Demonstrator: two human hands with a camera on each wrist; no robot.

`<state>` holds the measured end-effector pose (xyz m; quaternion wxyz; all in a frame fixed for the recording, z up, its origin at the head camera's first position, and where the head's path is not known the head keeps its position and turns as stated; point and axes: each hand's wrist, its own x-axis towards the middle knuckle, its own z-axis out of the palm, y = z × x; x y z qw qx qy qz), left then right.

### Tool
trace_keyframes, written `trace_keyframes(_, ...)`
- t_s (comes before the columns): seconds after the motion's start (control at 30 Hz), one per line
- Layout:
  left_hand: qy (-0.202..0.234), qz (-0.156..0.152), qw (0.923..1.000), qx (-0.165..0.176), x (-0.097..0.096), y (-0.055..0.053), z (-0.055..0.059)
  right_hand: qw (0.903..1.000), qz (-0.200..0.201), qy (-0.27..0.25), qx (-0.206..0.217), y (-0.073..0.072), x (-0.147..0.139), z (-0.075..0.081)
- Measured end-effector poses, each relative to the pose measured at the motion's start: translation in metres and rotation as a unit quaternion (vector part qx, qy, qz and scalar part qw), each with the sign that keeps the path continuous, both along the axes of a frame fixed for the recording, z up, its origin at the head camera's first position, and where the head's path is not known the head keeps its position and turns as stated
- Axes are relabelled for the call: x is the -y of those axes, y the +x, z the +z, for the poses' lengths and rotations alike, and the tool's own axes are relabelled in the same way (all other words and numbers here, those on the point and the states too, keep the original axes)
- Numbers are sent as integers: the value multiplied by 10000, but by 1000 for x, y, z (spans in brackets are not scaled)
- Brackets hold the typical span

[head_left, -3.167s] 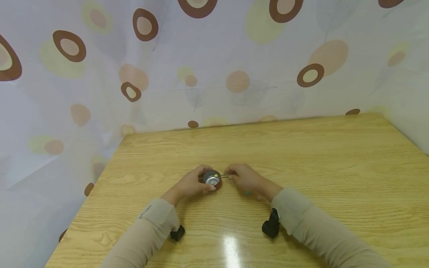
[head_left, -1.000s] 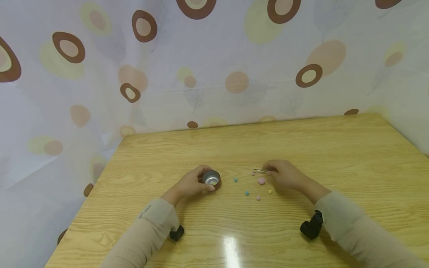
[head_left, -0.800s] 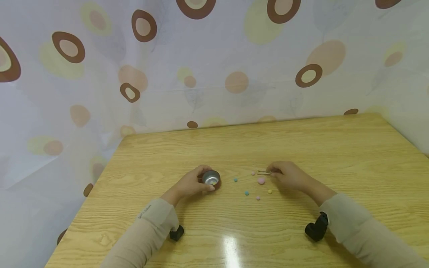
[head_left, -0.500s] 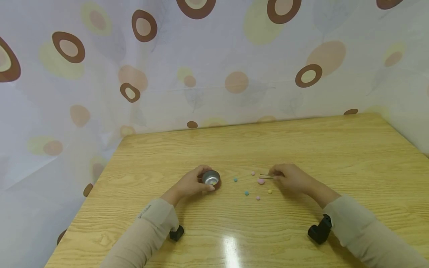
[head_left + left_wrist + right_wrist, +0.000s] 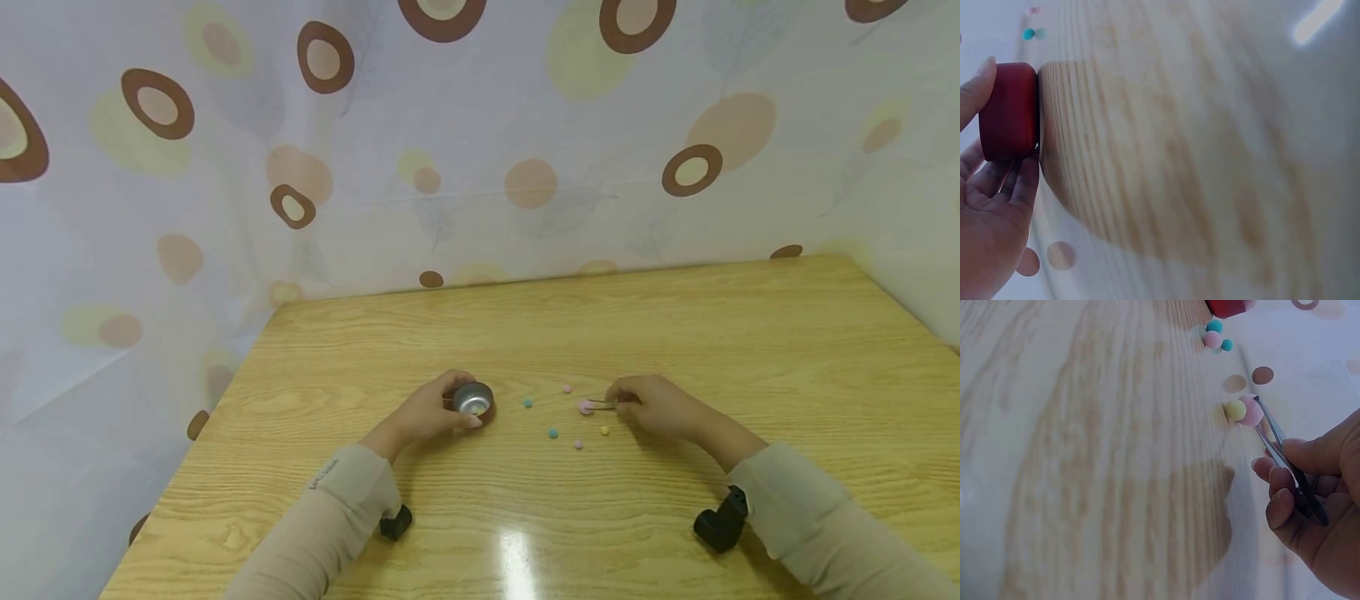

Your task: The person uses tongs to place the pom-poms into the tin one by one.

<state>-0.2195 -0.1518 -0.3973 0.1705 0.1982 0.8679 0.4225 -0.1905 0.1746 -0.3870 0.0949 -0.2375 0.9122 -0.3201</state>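
My left hand curls round a small red bowl with a silvery inside, standing on the table. A bit of yellow shows in the bottom of the bowl. My right hand pinches metal tweezers between thumb and fingers. Their tips reach the larger pink ball, one on each side of it in the right wrist view. A yellow ball lies just in front of the pink one. Two blue balls and two small pink balls lie between the bowl and the tweezers.
The wooden table ends at a patterned cloth at the back and sides. Black wrist cameras hang below both cuffs, close over the tabletop. A bright light reflection lies near the front edge.
My right hand has carried a yellow ball to the bowl, then gone back right with the tweezers. They have since moved from the rear small pink ball to the larger pink one. The left hand stays.
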Motion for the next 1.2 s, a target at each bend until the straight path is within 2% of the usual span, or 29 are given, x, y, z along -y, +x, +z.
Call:
trace_keyframes(0.4, -18, -18, 10000, -36, 0, -1, -1, 10000, -30, 3, 4, 2, 2, 1)
trace_keyframes(1.2, 26, -15, 10000, -45, 1, 0, -1, 9992, -58, -122, -383, 0, 3, -4)
